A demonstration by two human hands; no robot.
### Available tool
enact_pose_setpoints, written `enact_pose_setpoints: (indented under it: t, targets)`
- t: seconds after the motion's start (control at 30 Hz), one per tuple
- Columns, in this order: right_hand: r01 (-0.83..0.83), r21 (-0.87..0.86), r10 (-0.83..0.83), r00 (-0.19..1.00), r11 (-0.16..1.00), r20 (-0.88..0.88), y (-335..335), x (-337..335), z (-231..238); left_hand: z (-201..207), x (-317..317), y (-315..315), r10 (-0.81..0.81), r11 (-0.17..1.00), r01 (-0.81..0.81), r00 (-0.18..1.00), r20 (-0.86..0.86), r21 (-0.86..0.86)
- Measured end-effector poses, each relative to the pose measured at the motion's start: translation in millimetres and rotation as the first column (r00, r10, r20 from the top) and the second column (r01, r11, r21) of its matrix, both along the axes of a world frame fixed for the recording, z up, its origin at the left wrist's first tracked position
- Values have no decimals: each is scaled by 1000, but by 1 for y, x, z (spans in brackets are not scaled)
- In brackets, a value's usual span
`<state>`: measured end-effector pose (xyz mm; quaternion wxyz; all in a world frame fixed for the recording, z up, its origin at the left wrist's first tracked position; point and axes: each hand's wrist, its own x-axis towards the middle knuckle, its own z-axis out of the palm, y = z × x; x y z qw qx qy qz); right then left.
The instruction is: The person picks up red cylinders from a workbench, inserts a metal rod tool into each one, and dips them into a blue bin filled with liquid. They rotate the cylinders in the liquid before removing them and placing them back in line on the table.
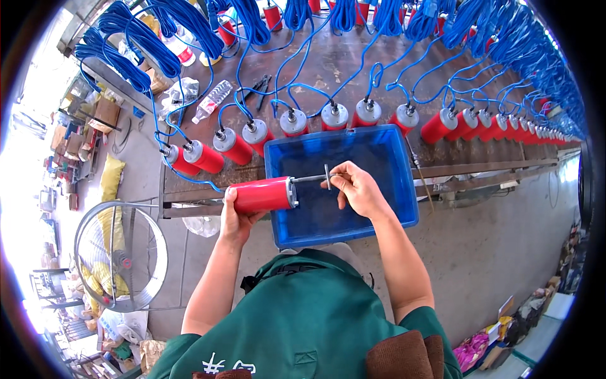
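My left hand [233, 218] is wrapped around a smooth red cylinder [257, 194], held level over the left part of a blue plastic tub [344, 237]. A blue cable runs up to the cylinder's left end. From its silvery right end a thin metal rod [309, 179] sticks out toward my right hand. A narrow upright metal crosspiece [327, 177] sits across the rod; whether it is a bar or a disc seen edge-on, I cannot tell. The fingers of my right hand [355, 188] are closed on the rod's outer end beside the crosspiece.
Many red cylinders [233, 146] with metal caps and blue cables line the brown table [303, 69]. Coiled blue cable bundles [249, 22] lie behind. Pliers [260, 91] and a plastic bottle [213, 101] rest at left. A round fan [120, 256] stands at the lower left.
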<state>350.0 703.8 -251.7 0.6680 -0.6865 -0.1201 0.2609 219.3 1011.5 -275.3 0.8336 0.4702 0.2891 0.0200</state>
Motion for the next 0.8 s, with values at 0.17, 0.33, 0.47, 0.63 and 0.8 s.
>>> enact_pose_setpoints:
  t: [0.17, 0.33, 0.47, 0.63, 0.8]
  targets:
    - [33, -111, -29, 999, 993, 36, 3, 2, -7, 1, 0, 0, -2, 1000, 2, 1000, 11, -6]
    - [63, -172, -58, 998, 983, 33, 6, 4, -21, -1, 0, 0, 7, 1000, -7, 1000, 29, 0]
    - [106, -140, -75, 974, 984, 213, 8, 0, -32, -3, 0, 2, 7, 1000, -7, 999, 31, -15]
    - [8, 166, 23, 983, 986, -180, 6, 2, -28, -3, 1, 1, 11, 1000, -10, 999, 33, -9]
    - [-43, 2, 43, 993, 999, -114, 0, 9, -37, -4, 1, 3, -22, 1000, 22, 1000, 8, 22]
